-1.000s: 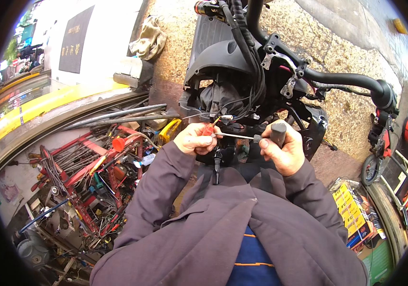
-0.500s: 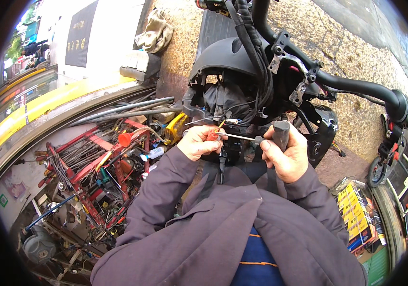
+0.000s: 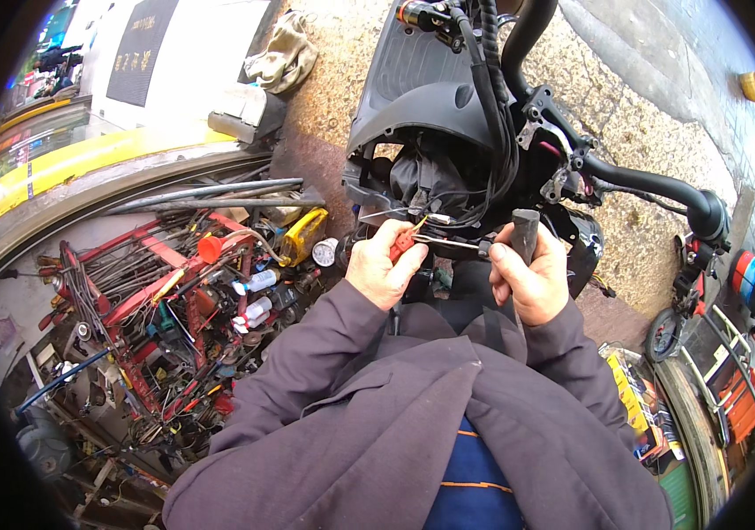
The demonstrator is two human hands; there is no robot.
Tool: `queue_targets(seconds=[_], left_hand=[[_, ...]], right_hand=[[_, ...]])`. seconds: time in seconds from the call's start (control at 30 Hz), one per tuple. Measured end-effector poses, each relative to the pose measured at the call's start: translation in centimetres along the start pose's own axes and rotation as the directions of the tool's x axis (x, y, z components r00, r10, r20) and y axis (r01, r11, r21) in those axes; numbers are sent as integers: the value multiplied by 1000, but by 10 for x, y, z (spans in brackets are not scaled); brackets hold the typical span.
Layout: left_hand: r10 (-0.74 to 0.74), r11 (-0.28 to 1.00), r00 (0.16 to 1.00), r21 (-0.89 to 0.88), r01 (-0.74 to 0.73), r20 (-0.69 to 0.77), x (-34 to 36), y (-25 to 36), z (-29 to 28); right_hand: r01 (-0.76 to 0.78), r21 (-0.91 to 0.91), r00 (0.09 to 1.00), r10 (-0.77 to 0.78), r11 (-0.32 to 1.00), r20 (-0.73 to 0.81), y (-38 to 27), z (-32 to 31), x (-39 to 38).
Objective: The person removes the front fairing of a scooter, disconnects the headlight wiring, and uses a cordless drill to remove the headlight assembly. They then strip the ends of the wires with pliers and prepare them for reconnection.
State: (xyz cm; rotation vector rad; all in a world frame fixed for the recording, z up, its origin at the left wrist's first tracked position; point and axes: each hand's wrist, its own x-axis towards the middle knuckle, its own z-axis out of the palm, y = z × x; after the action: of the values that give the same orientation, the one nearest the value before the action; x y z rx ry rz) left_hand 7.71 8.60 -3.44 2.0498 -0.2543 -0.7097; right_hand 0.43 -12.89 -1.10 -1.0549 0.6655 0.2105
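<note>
My left hand (image 3: 384,268) is closed, pinching a small red connector (image 3: 402,244) between thumb and fingers. Thin wires, one of them yellow, run up from it toward the scooter's open front. In my right hand (image 3: 532,278) is a T-shaped tool (image 3: 525,237) with a thick dark grip, the fingers wrapped round it. Its thin metal shaft (image 3: 453,243) points left, and the tip meets or nearly touches the red connector. Just beyond both hands is the black scooter (image 3: 422,115) with bundled cables and a white plug (image 3: 439,218) in its opened front.
Left of me lies a heap of tools and parts around a red metal frame (image 3: 161,252), with a yellow container (image 3: 304,236) and plastic bottles (image 3: 258,281). The black handlebar (image 3: 647,179) reaches out to the right. Boxes (image 3: 634,397) stand at lower right.
The view has shifted a little. My left hand has turned, showing more of the red connector. The black cable end that hung below it no longer shows there. The tool stays against or close to the connector.
</note>
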Motion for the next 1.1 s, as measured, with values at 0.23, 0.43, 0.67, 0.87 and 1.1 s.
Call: queue_targets(seconds=[0.23,0.43,0.67,0.87,1.1], left_hand=[[167,983,974,106,-152,-152,-1,-1,9],[241,970,971,-22,-241,-9,9,-11,-1],[210,978,976,5,-210,56,12,-14,-5],[216,975,975,32,-218,59,12,-7,-9],[217,967,976,146,-211,-26,3,0,-9]], right_hand=[[-85,101,996,86,991,-4,5,-9,7],[-231,394,972,224,890,63,24,-8,11],[-333,545,939,326,769,113,37,-8,13],[-380,607,921,346,698,179,42,-12,12],[-399,623,912,361,673,193,43,-11,10]])
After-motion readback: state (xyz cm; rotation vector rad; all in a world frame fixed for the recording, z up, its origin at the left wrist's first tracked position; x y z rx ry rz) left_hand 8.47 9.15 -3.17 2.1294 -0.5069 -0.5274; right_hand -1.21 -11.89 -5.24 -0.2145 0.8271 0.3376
